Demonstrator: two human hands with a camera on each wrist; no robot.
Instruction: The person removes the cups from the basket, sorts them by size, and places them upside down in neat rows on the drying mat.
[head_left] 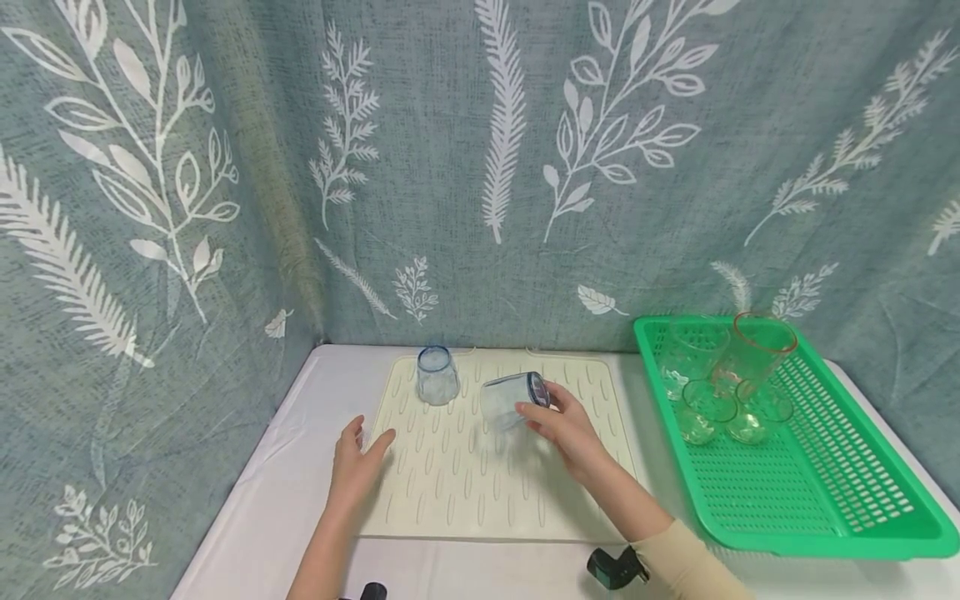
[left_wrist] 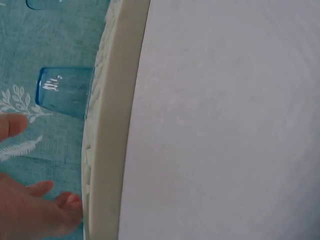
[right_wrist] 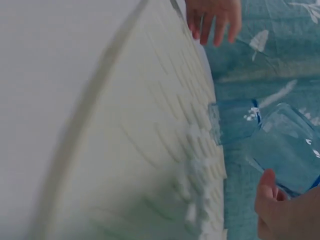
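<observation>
My right hand [head_left: 564, 427] grips a clear drinking glass [head_left: 504, 403] with a dark blue rim, tilted on its side over the cream drying mat [head_left: 480, 492]. Its rim points right, toward my palm. In the right wrist view the held glass [right_wrist: 285, 150] sits between thumb and fingers. A second blue-rimmed glass [head_left: 438, 380] stands upright on the mat's back left part. My left hand [head_left: 356, 460] hovers at the mat's left edge, thumb and fingers spread, holding nothing. The left wrist view shows the standing glass [left_wrist: 65, 92] beyond my left fingers [left_wrist: 37, 210].
A green plastic basket [head_left: 892, 533] stands at the right, with several clear glasses [head_left: 708, 404] at its back left; one red-rimmed glass [head_left: 763, 337] is among them. White cloth [head_left: 270, 508] covers the table. A leaf-patterned curtain [head_left: 450, 167] hangs close behind the mat.
</observation>
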